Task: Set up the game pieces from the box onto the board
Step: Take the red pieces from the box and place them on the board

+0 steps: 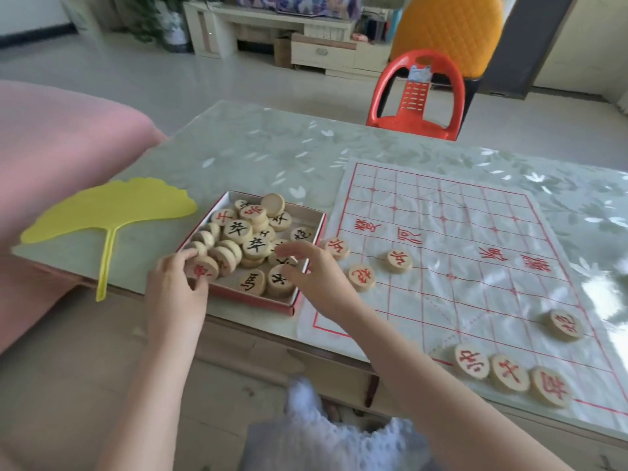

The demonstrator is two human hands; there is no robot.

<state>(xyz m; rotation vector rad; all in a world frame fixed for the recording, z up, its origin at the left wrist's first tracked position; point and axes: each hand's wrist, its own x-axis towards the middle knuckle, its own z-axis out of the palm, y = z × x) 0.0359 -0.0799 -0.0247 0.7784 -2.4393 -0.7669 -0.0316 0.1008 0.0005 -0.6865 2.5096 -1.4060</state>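
Observation:
A shallow red-edged box [307, 215] sits on the table, heaped with round wooden pieces [252, 244] marked in red or black. To its right lies a white sheet board [475, 239] with a red grid. Several red-marked pieces lie on it: three near its left edge [398, 261] and several by the near edge [472, 361]. My left hand [176, 290] rests at the box's near left corner, fingers pinching a red-marked piece [203, 268]. Over the box's near right part hovers my right hand [314, 273], fingers spread and holding nothing.
A yellow leaf-shaped fan [108, 212] lies left of the box, its handle over the table edge. A pink sofa [61, 158] is at the left. A red plastic chair [418, 96] stands beyond the table. The table top [255, 147] has a glossy leaf-patterned cover.

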